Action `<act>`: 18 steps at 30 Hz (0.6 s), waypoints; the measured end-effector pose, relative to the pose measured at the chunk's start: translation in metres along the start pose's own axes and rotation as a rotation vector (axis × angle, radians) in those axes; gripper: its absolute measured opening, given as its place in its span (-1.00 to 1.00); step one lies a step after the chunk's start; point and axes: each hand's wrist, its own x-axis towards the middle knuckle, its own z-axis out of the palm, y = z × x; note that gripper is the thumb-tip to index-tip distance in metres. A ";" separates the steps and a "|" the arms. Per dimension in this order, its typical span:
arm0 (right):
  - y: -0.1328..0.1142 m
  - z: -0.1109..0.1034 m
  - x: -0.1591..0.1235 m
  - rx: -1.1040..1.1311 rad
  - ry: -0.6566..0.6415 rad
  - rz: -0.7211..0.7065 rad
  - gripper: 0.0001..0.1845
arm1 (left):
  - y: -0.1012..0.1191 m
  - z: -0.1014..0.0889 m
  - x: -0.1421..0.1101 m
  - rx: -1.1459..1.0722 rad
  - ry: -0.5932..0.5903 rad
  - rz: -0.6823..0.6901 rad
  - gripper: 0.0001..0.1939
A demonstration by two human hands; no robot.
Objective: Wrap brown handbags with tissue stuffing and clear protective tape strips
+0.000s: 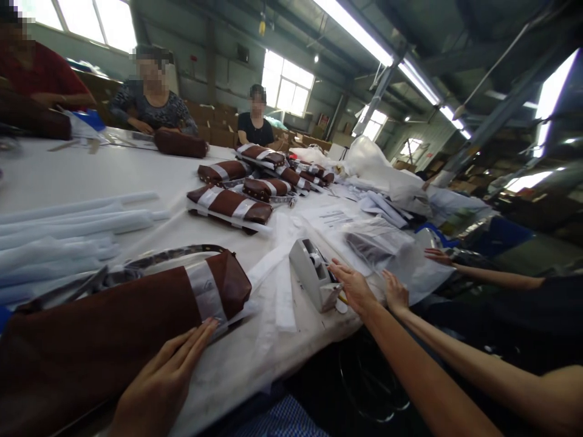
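A brown leather bag lies at the near left, with a whitish wrapping band around its right end and a strap behind it. My left hand rests flat on the bag's near side, its straight fingertips on the lower part of the band. My right hand is at the cutting end of a grey tape dispenser, fingers stretched along its right side. Whether those fingers touch the tape end cannot be made out. White strips lie between the bag and the dispenser.
Several banded brown bags are piled mid-table. White rolled sheets lie at the left. On the right, a co-worker's hands handle a clear plastic bag close to my right arm. Other people sit across the table.
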 end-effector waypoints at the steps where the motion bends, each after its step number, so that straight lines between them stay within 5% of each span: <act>1: -0.004 -0.003 -0.002 0.027 0.022 -0.006 -0.60 | -0.001 0.001 -0.001 -0.013 -0.002 -0.004 -0.16; 5: -0.027 -0.021 -0.025 0.196 0.082 0.021 -0.70 | -0.004 0.005 -0.003 -0.037 -0.005 0.005 -0.17; 9: -0.039 -0.035 -0.062 0.256 0.006 0.159 -0.71 | -0.006 0.007 -0.006 -0.036 -0.018 0.000 -0.17; 14: -0.009 -0.032 -0.094 0.267 -0.012 0.370 -0.64 | -0.008 0.011 -0.011 -0.052 -0.034 0.002 -0.18; 18: 0.026 -0.028 -0.090 -0.061 0.023 0.153 -0.58 | -0.007 0.012 -0.011 -0.037 -0.056 0.002 -0.19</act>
